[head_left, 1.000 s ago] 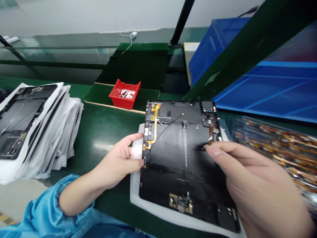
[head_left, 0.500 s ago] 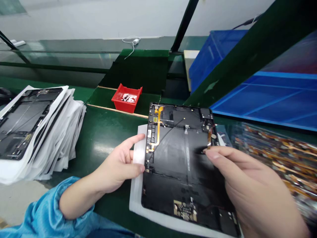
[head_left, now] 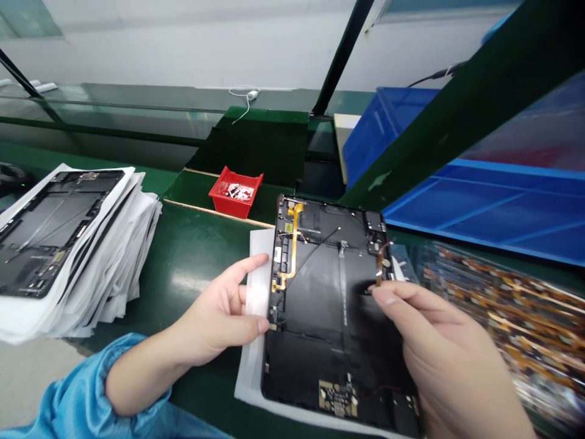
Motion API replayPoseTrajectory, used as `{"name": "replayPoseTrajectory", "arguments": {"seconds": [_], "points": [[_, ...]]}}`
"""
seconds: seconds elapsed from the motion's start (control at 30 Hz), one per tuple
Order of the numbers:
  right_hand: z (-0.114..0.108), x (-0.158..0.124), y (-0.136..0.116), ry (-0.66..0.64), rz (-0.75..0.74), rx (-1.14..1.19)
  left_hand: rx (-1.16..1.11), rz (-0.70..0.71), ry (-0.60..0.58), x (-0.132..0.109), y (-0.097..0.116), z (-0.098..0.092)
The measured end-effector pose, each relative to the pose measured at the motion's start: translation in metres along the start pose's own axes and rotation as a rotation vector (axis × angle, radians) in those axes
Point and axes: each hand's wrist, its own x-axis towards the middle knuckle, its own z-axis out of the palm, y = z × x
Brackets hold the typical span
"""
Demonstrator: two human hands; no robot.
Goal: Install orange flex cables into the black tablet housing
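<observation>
In front of me a black tablet housing (head_left: 315, 292) lies with its inside up on a white foam sheet (head_left: 256, 366). A yellow-orange flex cable (head_left: 293, 256) runs down its left side, and a small circuit board (head_left: 337, 399) sits near its bottom edge. My left hand (head_left: 219, 311) holds the housing's left edge, thumb and index finger apart against it, other fingers curled over the sheet. With thumb and index finger my right hand (head_left: 439, 341) pinches the lower end of a small brown flex cable (head_left: 380, 265) at the right edge. The palm hides the housing's lower right side.
A stack of similar housings between white sheets (head_left: 114, 262) stands at the left. Beyond the work is a red bin (head_left: 233, 198) with small white pieces. Bagged flex cables (head_left: 516, 305) lie at the right, below blue crates (head_left: 503, 207). A green post (head_left: 411, 140) slants across the right.
The view has shifted slightly, so most things appear lower. My right hand keeps its pinch on the small flex cable, and my left hand stays at the housing's edge.
</observation>
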Motion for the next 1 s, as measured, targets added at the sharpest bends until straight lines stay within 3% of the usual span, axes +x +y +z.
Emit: {"name": "replayPoseTrajectory", "arguments": {"seconds": [0.4,0.63,1.0], "points": [[0.001,-0.001,-0.004,0.014,0.050,0.063,0.014,0.015,-0.016,-0.001,0.000,0.000],[-0.006,-0.007,-0.003,-0.011,0.058,0.069,0.080,0.006,0.050,0.000,0.003,0.004],[-0.023,-0.016,0.015,0.139,-0.137,0.025,0.228,0.022,0.170,0.003,-0.002,0.010]]}}
